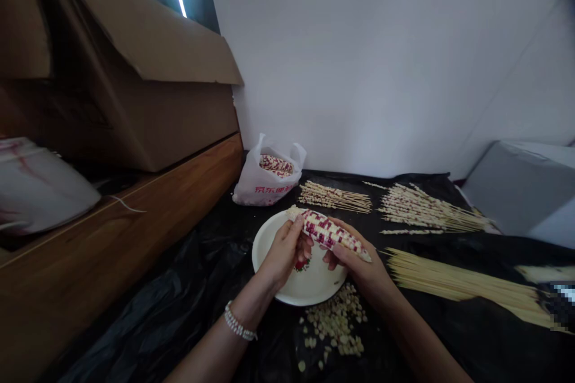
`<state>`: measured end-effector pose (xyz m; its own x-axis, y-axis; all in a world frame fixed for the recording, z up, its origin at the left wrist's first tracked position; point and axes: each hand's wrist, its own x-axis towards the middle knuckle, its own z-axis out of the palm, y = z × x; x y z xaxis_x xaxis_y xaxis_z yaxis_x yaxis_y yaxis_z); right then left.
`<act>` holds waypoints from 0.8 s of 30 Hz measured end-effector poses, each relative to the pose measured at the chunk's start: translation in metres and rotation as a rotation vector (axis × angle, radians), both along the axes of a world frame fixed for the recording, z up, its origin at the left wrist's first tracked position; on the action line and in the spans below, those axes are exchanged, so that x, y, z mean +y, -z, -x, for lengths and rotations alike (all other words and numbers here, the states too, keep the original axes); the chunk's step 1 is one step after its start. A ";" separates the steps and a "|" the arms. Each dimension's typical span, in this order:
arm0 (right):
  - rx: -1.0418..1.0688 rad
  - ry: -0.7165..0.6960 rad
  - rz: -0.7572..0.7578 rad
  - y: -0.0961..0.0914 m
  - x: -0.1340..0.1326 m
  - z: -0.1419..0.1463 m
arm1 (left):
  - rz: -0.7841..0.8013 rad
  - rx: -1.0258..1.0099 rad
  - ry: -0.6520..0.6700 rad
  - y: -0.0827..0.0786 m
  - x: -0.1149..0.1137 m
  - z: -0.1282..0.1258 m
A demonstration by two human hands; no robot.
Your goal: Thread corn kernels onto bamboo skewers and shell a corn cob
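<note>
An ear of corn point(330, 231) with mixed white and purple kernels is held slantwise above a white basin point(266, 239). My left hand point(287, 248) grips its upper left end, thumb on top and fingers curled beneath. Around its lower right end my right hand point(359, 257) is closed, thumb lying along the kernels. Part of a red printed pattern point(302, 264) shows on the basin's floor between my hands. Just in front of the basin lies a loose pile of pale kernels point(335, 320).
Behind the basin stands a white plastic bag point(265, 185) holding more corn. Two bundles of kernel-threaded sticks point(335, 196) point(417, 208) and a bundle of bare sticks point(462, 284) lie on black plastic sheeting point(153, 305). A cardboard box point(179, 119) is at left, a grey box point(516, 185) at right.
</note>
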<state>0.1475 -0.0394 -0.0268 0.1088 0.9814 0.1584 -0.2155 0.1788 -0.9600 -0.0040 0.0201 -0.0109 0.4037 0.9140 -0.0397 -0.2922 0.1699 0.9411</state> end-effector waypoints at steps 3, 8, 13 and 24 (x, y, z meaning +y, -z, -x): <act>-0.029 -0.006 0.007 -0.002 -0.002 0.001 | -0.035 0.068 -0.026 0.002 0.000 0.000; -0.083 -0.028 0.005 -0.009 -0.007 0.005 | -0.077 0.085 -0.096 0.004 0.001 0.001; -0.128 -0.020 0.012 -0.012 -0.010 0.007 | -0.111 0.130 -0.096 0.008 0.001 0.003; -0.152 -0.057 0.034 -0.014 -0.012 0.004 | -0.119 0.152 -0.048 0.006 0.006 0.008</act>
<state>0.1435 -0.0512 -0.0133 0.0303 0.9903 0.1353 -0.0765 0.1373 -0.9876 -0.0121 0.0256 -0.0170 0.3571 0.9340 0.0125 -0.1507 0.0444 0.9876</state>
